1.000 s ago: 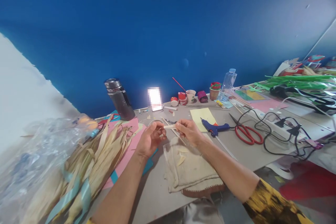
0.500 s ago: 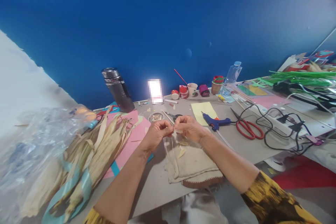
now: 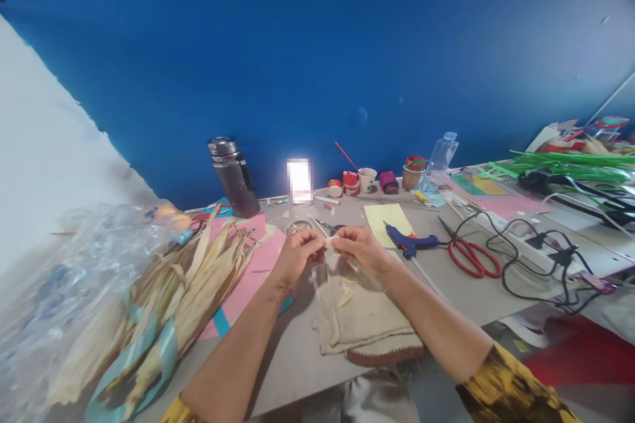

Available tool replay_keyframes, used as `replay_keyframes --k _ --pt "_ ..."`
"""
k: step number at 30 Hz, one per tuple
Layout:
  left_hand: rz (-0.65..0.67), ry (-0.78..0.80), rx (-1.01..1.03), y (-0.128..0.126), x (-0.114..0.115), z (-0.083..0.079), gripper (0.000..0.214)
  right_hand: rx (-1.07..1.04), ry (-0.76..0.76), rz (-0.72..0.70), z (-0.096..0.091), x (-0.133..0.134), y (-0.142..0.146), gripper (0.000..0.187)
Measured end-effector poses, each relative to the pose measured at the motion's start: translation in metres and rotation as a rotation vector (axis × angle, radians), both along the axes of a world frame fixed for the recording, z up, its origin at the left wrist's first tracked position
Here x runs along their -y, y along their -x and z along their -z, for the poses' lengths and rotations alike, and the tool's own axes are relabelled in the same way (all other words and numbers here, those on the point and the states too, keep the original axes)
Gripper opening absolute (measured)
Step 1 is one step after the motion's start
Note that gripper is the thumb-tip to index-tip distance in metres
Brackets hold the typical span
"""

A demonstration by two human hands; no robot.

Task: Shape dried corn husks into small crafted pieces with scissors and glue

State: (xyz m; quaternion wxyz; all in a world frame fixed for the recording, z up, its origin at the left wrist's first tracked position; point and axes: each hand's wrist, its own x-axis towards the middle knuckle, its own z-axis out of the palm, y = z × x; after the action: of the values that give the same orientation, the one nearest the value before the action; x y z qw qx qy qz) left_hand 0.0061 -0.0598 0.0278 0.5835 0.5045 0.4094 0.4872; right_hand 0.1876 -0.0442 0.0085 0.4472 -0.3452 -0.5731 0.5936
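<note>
My left hand (image 3: 297,258) and my right hand (image 3: 361,248) meet fingertip to fingertip above a beige cloth (image 3: 360,317). Between them they pinch a small pale strip of dried husk (image 3: 329,242). Both hands are closed in a pinch. A few pale husk scraps (image 3: 343,296) lie on the cloth under my hands. A pile of dried corn husks (image 3: 163,307) lies to my left on pink paper (image 3: 255,264).
A blue glue gun (image 3: 409,241), red scissors (image 3: 469,254) and tangled black cables (image 3: 536,251) lie to the right. A dark flask (image 3: 232,177), paint pots (image 3: 350,184), cups and a plastic bottle (image 3: 436,160) stand by the blue wall. A plastic bag (image 3: 59,291) sits far left.
My hands have come closer together; the husk strip between them now shows much shorter. The view shifted slightly.
</note>
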Motion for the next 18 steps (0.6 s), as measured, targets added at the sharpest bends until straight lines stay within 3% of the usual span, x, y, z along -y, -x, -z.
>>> replay_keyframes --k 3,8,13,18 --pt "0.016 -0.011 -0.105 -0.001 0.001 0.0 0.019 0.149 -0.045 0.025 0.0 0.003 0.0 0.024" --pt "0.112 0.055 -0.08 -0.001 0.001 0.002 0.02 0.274 -0.071 -0.049 -0.003 0.004 -0.004 0.02" --pt "0.269 0.073 -0.13 0.002 0.001 0.005 0.028 0.319 -0.036 -0.081 -0.006 0.006 -0.009 0.025" --pt "0.329 0.118 -0.11 0.001 0.001 0.009 0.039 0.32 -0.049 -0.17 -0.005 0.004 -0.013 0.02"
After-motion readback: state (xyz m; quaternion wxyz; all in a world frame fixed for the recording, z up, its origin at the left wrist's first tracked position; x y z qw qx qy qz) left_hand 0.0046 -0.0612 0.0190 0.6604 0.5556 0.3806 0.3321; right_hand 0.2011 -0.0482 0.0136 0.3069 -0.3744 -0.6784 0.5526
